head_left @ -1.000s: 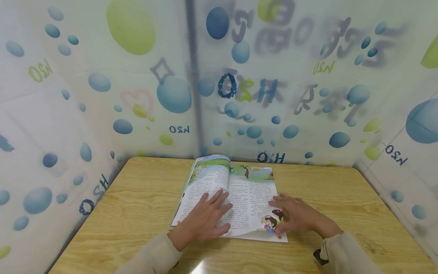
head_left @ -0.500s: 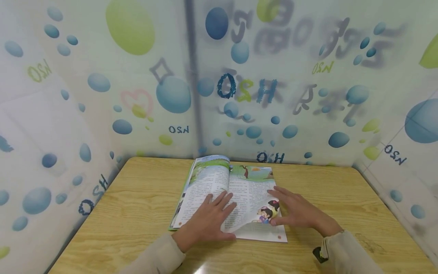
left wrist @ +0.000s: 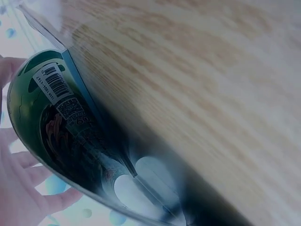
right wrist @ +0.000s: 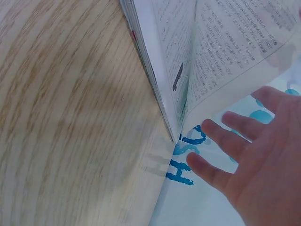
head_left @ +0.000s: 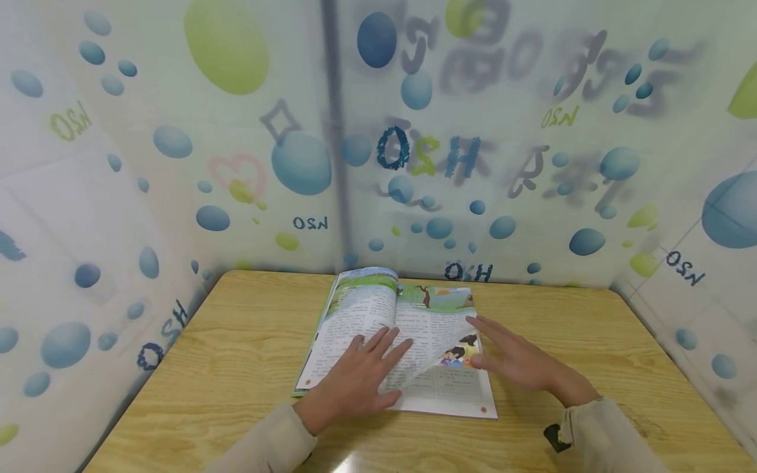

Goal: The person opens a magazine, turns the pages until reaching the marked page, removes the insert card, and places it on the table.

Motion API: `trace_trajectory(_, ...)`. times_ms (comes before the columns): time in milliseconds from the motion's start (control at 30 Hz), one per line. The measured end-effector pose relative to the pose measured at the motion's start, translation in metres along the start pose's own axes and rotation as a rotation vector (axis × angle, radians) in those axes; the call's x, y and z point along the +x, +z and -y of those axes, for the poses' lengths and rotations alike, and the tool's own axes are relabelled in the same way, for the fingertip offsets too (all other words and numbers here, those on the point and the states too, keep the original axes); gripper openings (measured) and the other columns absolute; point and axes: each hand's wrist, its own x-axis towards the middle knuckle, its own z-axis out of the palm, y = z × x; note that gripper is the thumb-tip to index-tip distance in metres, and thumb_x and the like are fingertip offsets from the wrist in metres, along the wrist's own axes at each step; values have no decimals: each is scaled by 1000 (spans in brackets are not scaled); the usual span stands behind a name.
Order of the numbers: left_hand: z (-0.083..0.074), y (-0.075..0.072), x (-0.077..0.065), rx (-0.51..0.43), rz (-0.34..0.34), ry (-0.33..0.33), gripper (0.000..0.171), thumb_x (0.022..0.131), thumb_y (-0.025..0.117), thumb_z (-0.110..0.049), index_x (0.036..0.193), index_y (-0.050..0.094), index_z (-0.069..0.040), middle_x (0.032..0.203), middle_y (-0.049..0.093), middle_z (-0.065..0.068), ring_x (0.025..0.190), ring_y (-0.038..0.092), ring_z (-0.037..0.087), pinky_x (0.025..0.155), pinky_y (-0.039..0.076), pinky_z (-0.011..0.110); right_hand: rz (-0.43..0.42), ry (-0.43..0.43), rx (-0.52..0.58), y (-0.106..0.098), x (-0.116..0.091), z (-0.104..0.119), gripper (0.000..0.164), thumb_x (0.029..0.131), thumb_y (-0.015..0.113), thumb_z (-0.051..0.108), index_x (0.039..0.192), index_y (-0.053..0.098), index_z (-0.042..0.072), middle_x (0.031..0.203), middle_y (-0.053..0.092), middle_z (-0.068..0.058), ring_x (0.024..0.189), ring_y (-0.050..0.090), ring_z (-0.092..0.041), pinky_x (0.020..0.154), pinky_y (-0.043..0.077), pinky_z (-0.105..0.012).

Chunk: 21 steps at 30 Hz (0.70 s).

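An open illustrated book [head_left: 414,328] of printed text lies on the wooden table. My left hand [head_left: 349,378] rests with spread fingers across the left page and centre fold. Its fingers [left wrist: 28,174] show beside the curved green back cover [left wrist: 56,113], with a barcode label, in the left wrist view. At the book's right edge, my right hand [head_left: 520,361] holds a right-hand page [head_left: 440,341] by its raised lower corner, thumb by the cartoon children. Another printed page [head_left: 452,391] shows beneath it. From the right wrist, the raised page's underside [right wrist: 230,52] appears, with extended fingers [right wrist: 225,141] near its edge.
The wooden table [head_left: 236,341] extends around the book on both sides. Behind and beside it hang pale curtains [head_left: 503,131] printed with blue and green bubbles. A dark band [head_left: 554,437] sits at the right sleeve cuff.
The page's lower right corner has lifted and moved up and left with my right hand, uncovering the page beneath. My left hand stays on the book with only slight shifts.
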Motion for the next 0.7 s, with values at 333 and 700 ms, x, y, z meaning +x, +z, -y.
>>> trace_trajectory(333, -3, -6, 2, 59, -151, 113, 103, 83, 77, -40, 161, 10, -35, 167, -7, 7, 153, 3, 26, 116, 26, 54, -24, 89, 33, -2, 1, -4, 78, 99, 50, 52, 159, 21, 11, 162, 22, -20, 145, 22, -49, 107, 23, -72)
trace_trajectory(700, -5, -8, 2, 321, -161, 198, 78, 90, 64, -38, 158, 28, -29, 168, 6, 0, 153, -4, 22, 120, 1, 53, 113, -21, -158, 10, 1, -6, 98, 74, 77, 62, 151, 43, 12, 155, 36, -24, 139, 34, -50, 100, 29, -75)
